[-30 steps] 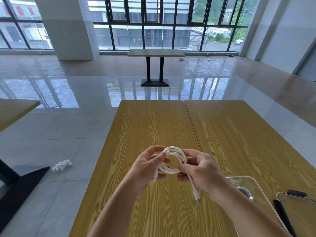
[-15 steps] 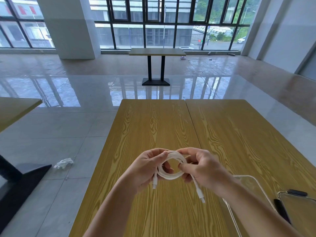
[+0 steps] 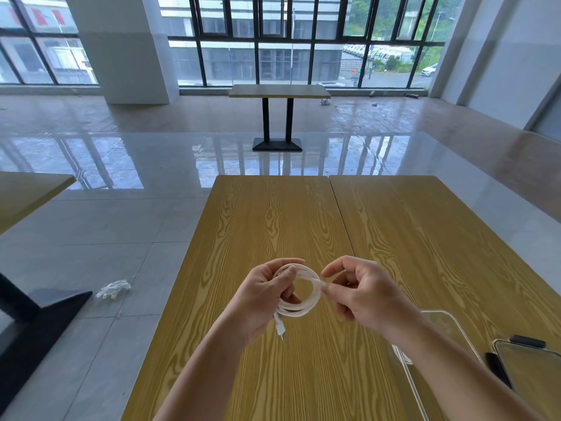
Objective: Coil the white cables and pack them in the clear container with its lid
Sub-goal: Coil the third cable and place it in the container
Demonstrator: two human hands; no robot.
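Now the left hand (image 3: 261,296) grips the coiled white cable (image 3: 303,294) above the tabletop (image 3: 273,226), and the right hand (image 3: 361,294) pinches the coil's other side. Near the right edge lies the clear container (image 3: 449,323).

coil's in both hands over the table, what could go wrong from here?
1. The right hand only pinches the white cable coil at one side; a slip could let the loops spring open.
2. One plug end dangles free below the left hand and may snag on the clear container rim when packed.
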